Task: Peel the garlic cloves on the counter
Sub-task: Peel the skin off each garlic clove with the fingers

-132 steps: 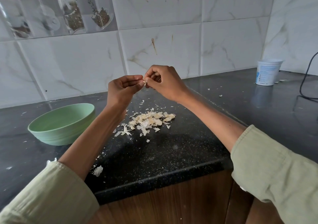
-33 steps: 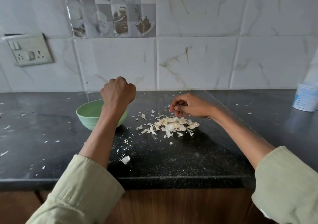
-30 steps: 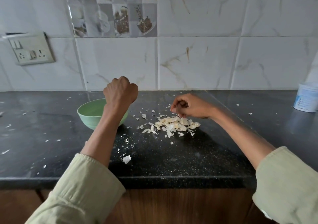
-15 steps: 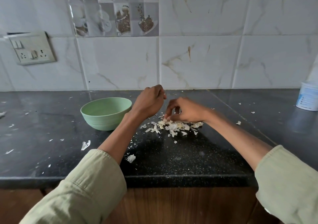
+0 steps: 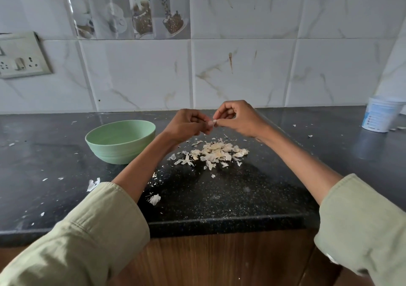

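A small pale garlic clove (image 5: 211, 122) is held in the air between both hands, above the black counter (image 5: 219, 193). My left hand (image 5: 186, 125) pinches its left end with curled fingers. My right hand (image 5: 238, 118) pinches its right end between thumb and forefinger. Below the hands lies a heap of garlic cloves and papery skins (image 5: 216, 152). A light green bowl (image 5: 120, 140) stands to the left of my left forearm; its inside looks bare from here.
Loose skin flakes (image 5: 154, 198) are scattered over the counter towards its front edge. A white tub (image 5: 381, 114) stands at the far right by the tiled wall. A wall socket plate (image 5: 20, 57) is at the upper left.
My left hand came back from over the bowl to the middle. My right hand picked a clove from the heap and lifted it. Both hands now pinch it together.
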